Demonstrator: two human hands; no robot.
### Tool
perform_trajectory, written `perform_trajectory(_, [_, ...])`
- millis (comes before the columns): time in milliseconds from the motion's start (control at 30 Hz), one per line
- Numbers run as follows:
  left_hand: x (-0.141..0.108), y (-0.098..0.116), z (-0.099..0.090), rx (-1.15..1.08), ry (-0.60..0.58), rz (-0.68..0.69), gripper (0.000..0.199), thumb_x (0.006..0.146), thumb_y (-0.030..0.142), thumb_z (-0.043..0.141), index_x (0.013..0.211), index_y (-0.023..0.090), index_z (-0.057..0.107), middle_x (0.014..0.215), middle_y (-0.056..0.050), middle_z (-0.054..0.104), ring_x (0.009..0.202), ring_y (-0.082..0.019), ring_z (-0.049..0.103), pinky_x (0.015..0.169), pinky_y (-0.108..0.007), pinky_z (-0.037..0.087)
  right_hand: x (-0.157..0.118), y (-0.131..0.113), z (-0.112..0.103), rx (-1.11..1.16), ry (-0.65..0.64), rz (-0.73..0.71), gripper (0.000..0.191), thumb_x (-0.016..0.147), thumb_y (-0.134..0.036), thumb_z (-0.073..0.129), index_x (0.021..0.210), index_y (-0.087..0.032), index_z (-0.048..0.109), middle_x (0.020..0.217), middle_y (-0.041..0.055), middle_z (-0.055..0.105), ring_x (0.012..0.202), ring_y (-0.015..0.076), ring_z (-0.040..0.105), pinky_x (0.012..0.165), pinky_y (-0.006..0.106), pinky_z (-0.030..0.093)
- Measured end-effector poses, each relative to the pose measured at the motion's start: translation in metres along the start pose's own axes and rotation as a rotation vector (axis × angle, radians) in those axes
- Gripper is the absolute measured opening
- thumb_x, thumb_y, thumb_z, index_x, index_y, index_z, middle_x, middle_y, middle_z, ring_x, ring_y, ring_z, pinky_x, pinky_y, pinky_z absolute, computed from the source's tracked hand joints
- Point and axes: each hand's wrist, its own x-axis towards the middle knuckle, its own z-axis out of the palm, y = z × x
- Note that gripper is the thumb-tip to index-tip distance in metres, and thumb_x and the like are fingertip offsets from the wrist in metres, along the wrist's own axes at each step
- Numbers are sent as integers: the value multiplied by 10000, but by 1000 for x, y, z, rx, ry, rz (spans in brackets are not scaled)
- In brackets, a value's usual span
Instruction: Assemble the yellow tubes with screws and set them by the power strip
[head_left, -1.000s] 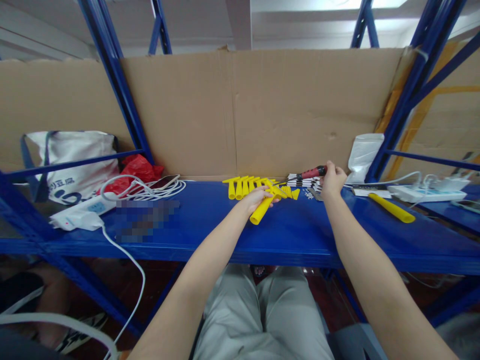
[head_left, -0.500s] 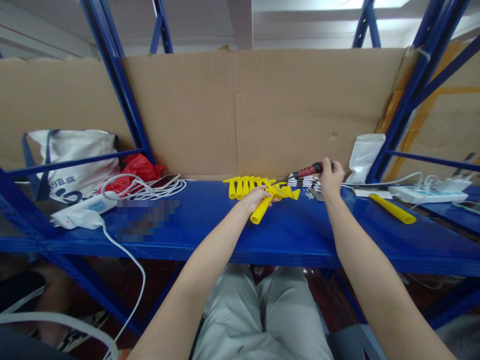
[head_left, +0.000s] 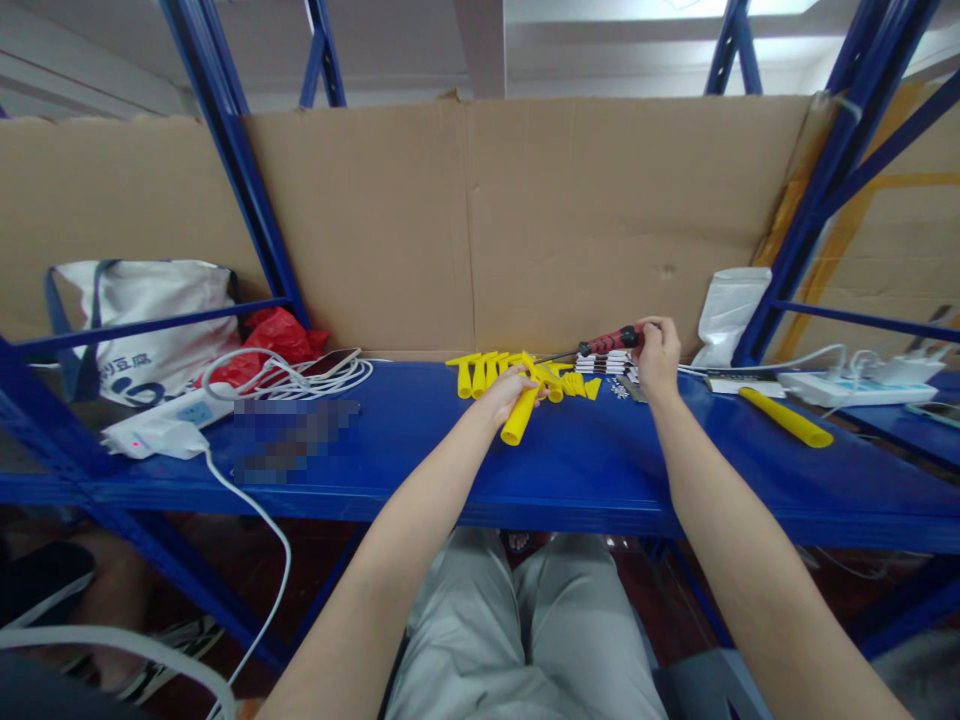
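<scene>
My left hand (head_left: 511, 392) is closed around a yellow plastic tube (head_left: 519, 418), whose round open end points toward me. In my right hand (head_left: 660, 352) is the black end of a red-and-black screwdriver (head_left: 609, 342). Its thin shaft runs left to the far part of the held tube; the exact contact at the tip is too small to make out. Behind my left hand stands a row of several similar yellow tubes (head_left: 478, 382). Small yellow pieces (head_left: 574, 384) lie just right of that hand, with tiny silvery parts (head_left: 619, 388) further right.
Striped black-and-white pieces (head_left: 604, 364) sit behind the silvery parts. A single yellow tube (head_left: 786, 417) lies at right, near a white power strip (head_left: 855, 388). At left are another power strip (head_left: 180, 410), coiled white cable (head_left: 330, 378) and a red bag (head_left: 279, 338). Cardboard (head_left: 570, 220) backs the blue shelf (head_left: 420, 460).
My right hand and the screwdriver have shifted slightly left. The tube in my left hand has tilted a little, its near end now slightly higher.
</scene>
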Motion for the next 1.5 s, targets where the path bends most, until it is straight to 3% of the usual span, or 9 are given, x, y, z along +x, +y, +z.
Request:
perform_trajectory(100, [0, 0, 1, 19, 61, 22, 664, 692, -57, 481, 1286, 210, 354, 1083, -126, 635, 658, -182, 683, 423, -194, 451, -3, -4, 3, 45, 78, -61, 300, 810, -489, 499, 865, -197, 543, 588, -47, 479, 465, 81, 430, 453, 210, 338])
perform_trajectory(267, [-1, -1, 1, 42, 138, 69, 593, 718, -51, 478, 1245, 213, 409, 1054, -105, 641, 635, -158, 674, 396, -164, 419, -6, -13, 5, 188, -11, 67, 352, 726, -538, 613, 801, -200, 556, 419, -80, 412, 328, 82, 363, 345, 217, 269])
perform_trajectory(567, [-4, 2, 3, 66, 188, 85, 619, 720, -61, 466, 1270, 213, 389, 1018, -94, 648, 619, -145, 667, 383, -156, 399, -6, -24, 1, 475, -204, 335, 267, 823, -443, 573, 802, -177, 556, 536, -10, 602, 418, 88, 539, 383, 177, 381])
perform_trajectory(867, [-8, 1, 7, 164, 248, 127, 606, 717, -36, 458, 1274, 196, 397, 1007, -86, 656, 617, -131, 664, 381, -151, 390, 1, -11, 4, 546, -105, 271, 437, 642, -476, 752, 606, -195, 419, 434, -85, 436, 315, 38, 387, 282, 150, 272])
perform_trajectory(1100, [-4, -1, 5, 186, 251, 145, 623, 697, 12, 534, 1275, 212, 412, 1014, -88, 658, 663, -162, 677, 419, -178, 431, 2, -8, 4, 549, -128, 333, 346, 698, -472, 707, 652, -188, 513, 346, -98, 323, 282, 45, 308, 267, 164, 229])
perform_trajectory(1233, [-3, -1, 5, 187, 260, 154, 638, 685, 7, 534, 1275, 215, 410, 1029, -91, 654, 682, -170, 679, 425, -184, 433, -1, -13, 3, 584, -174, 366, 312, 744, -477, 667, 733, -184, 560, 391, -84, 385, 322, 43, 355, 303, 149, 275])
perform_trajectory(1367, [-3, -2, 5, 186, 267, 168, 670, 674, -22, 477, 1296, 208, 380, 1058, -88, 645, 690, -159, 679, 399, -170, 399, -2, -16, 2, 653, -221, 366, 251, 767, -380, 673, 719, -194, 511, 521, -64, 512, 386, 39, 430, 336, 141, 315])
perform_trajectory(1500, [-2, -4, 4, 188, 261, 196, 645, 680, -21, 467, 1286, 188, 394, 1074, -102, 637, 696, -159, 677, 397, -171, 390, 0, -12, 2, 658, -239, 345, 320, 724, -374, 717, 685, -202, 450, 503, -85, 455, 367, 36, 381, 316, 143, 270])
